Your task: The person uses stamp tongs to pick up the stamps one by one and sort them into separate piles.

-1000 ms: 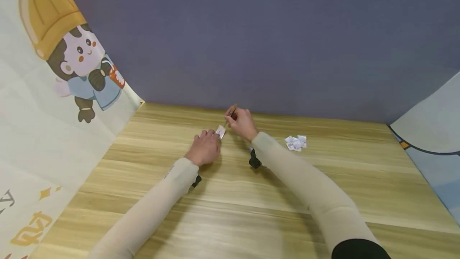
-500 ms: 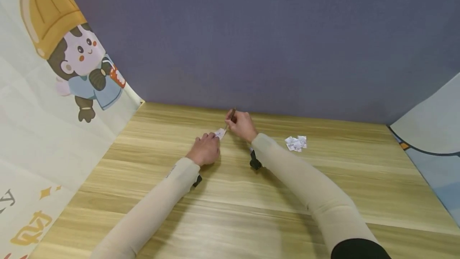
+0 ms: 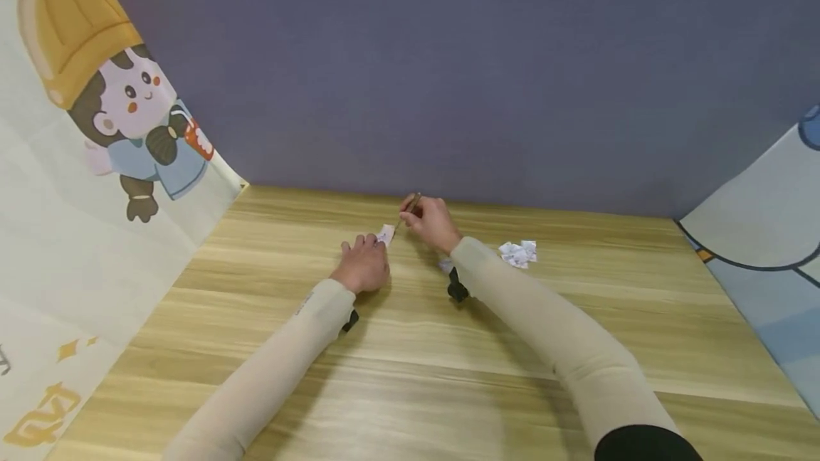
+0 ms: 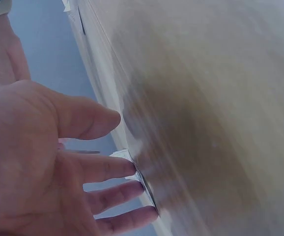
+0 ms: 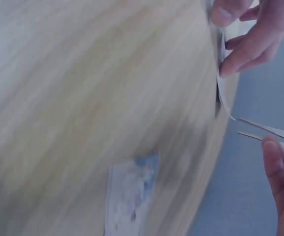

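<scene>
Fingertips of my left hand [image 3: 365,265] rest on a small white printed paper piece [image 3: 386,234] near the table's back edge. Those fingers reach out fairly straight, with the thumb apart in the left wrist view. My right hand [image 3: 430,225] pinches metal tweezers [image 5: 260,128] between thumb and fingers. Their two tips stand apart, right at the paper's raised free end [image 5: 224,101] in the right wrist view. A second printed paper piece [image 5: 129,196] lies flat on the table beneath my right wrist, mostly hidden by the sleeve in the head view.
A small heap of printed paper pieces [image 3: 519,253] lies right of my right forearm. The wood-grain table [image 3: 410,375] ends at a dark blue-grey backdrop [image 3: 448,77]. A cartoon-printed sheet [image 3: 51,247] borders the left side, another printed sheet [image 3: 756,219] the right.
The head view has swung slightly right, so the table and heap sit further left. The tweezers' tips keep close to the paper's end; both hands have shifted only a little.
</scene>
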Demonstrator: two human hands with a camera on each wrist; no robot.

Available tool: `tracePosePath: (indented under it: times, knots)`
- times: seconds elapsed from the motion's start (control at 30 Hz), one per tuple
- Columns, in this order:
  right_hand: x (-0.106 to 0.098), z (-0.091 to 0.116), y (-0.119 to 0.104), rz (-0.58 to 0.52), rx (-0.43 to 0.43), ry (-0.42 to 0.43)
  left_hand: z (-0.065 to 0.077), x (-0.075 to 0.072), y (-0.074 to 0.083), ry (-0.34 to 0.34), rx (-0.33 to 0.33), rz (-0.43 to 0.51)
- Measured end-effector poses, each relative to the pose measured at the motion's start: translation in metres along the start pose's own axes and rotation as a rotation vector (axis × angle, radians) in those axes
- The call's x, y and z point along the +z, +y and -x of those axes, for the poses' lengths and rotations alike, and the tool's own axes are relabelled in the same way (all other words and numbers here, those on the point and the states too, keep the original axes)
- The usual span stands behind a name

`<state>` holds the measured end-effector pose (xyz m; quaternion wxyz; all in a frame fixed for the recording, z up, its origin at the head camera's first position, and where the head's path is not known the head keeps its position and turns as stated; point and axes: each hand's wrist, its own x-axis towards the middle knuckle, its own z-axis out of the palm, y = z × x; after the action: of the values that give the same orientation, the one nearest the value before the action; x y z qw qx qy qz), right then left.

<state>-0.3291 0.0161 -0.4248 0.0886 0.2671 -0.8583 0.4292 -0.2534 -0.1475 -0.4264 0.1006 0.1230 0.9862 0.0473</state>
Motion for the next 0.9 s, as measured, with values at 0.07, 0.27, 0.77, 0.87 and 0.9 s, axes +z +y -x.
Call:
tracePosePath:
  times: [0.07, 0.27, 0.77, 0.87, 0.9]
  knots:
    - [-0.005, 0.001, 0.001, 0.0, -0.017, 0.005, -0.001, 0.001, 0.001, 0.007, -0.004, 0.0]
    - [-0.026, 0.008, 0.007, 0.022, -0.035, 0.026, -0.004, 0.0, 0.005, 0.041, -0.005, -0.01]
    - [-0.076, 0.05, 0.038, 0.001, 0.091, 0.016, -0.006, 0.005, 0.041, 0.036, 0.304, 0.064]
    - [-0.081, 0.056, 0.04, 0.018, 0.114, -0.001, -0.006, 0.008, 0.048, 0.01, 0.377, 0.047]
    - [-0.083, 0.058, 0.041, 0.026, 0.124, -0.007, -0.006, 0.009, 0.05, 0.007, 0.394, 0.04]
